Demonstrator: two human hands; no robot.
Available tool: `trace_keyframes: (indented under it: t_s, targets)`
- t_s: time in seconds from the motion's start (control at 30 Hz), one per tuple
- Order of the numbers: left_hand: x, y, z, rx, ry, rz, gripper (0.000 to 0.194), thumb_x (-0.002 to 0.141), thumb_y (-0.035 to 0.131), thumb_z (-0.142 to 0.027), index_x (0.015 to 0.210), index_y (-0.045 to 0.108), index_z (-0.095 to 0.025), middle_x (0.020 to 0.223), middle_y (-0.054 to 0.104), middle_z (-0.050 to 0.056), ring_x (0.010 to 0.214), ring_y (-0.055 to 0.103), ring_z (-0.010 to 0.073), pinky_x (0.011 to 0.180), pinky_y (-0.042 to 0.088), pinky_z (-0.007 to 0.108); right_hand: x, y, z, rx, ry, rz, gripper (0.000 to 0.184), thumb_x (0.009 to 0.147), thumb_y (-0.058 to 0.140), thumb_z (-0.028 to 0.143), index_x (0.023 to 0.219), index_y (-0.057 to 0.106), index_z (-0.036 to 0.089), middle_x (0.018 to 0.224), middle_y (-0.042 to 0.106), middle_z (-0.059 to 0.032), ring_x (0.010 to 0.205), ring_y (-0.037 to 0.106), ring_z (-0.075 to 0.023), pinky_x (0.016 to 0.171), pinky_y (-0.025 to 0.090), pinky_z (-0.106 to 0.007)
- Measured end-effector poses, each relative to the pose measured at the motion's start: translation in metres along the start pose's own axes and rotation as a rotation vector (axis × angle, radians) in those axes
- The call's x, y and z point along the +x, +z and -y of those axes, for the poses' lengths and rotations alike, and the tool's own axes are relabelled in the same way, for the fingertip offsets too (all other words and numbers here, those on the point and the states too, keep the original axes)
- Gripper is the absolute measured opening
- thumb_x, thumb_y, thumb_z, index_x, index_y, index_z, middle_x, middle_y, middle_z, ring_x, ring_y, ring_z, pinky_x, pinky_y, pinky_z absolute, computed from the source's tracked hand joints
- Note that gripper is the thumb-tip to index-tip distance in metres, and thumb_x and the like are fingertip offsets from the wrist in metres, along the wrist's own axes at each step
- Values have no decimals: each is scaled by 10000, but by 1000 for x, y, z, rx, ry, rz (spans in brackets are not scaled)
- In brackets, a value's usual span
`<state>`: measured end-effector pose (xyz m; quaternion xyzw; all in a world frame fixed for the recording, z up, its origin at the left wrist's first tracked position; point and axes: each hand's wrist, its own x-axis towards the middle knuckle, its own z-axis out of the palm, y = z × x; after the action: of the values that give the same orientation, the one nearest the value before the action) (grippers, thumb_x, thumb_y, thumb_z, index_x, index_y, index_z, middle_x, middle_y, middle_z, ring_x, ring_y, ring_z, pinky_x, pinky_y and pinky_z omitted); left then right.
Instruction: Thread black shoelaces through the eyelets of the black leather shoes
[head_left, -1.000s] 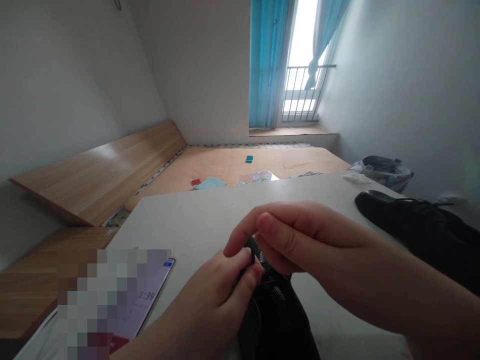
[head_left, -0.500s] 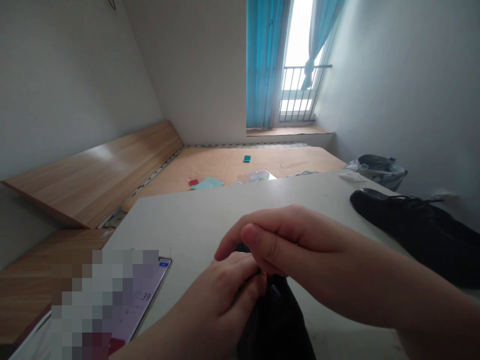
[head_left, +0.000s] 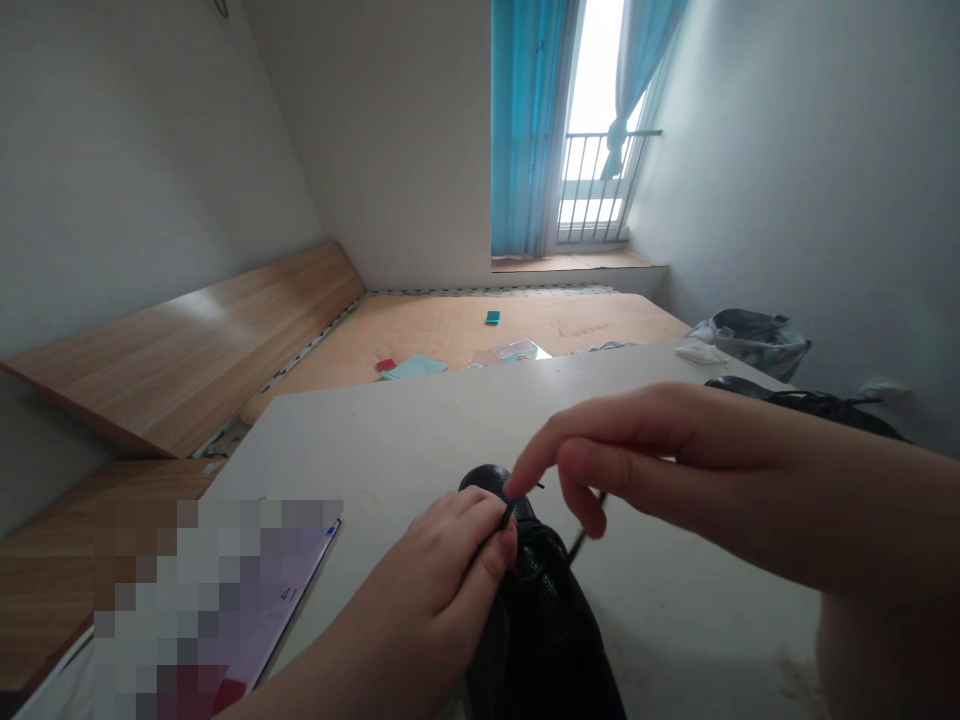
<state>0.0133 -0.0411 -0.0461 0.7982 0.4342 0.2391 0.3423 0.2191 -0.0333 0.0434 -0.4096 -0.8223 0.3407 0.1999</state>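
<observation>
Two hands on one black shoe right now, and the shoe is sitting on the near middle part of the white table, toe pointing to the far side. My left hand is covering the shoe's left side and pinching a black lace between thumb and forefinger. My right hand is hovering just over the shoe's right side, forefinger reaching to my left hand, the other fingers curling in by a second stretch of lace; can't tell if they're gripping it. Another black shoe is lying over on the right, partly behind my right forearm, and a phone is resting on the left.
</observation>
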Motion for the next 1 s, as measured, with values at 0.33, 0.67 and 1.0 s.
trace_keyframes:
  t_s: [0.33, 0.67, 1.0]
  targets:
    - [-1, 3, -2, 42, 97, 64, 208, 969, 418, -274, 924, 616, -227, 1019, 680, 46, 992, 605, 225, 946, 458, 329, 7, 6, 9, 276, -24, 104, 198, 982, 482, 307, 981, 663, 226, 826, 656, 18, 779, 624, -117, 674, 522, -207]
    - [-1, -2, -4, -65, 113, 36, 209, 940, 439, -286, 842, 620, -249, 948, 711, 11, 928, 625, 205, 931, 463, 275, 13, 13, 3, 427, -41, 158, 238, 906, 440, 33, 1039, 559, 190, 943, 640, -9, 863, 625, -121, 803, 542, -274]
    - [1, -1, -3, -237, -20, -83, 260, 954, 431, -369, 802, 607, -253, 844, 686, -9, 859, 634, 201, 784, 522, 259, 16, 16, -4, -187, -128, 25, 312, 851, 447, 31, 990, 645, 230, 838, 707, 21, 771, 631, -137, 692, 476, -256]
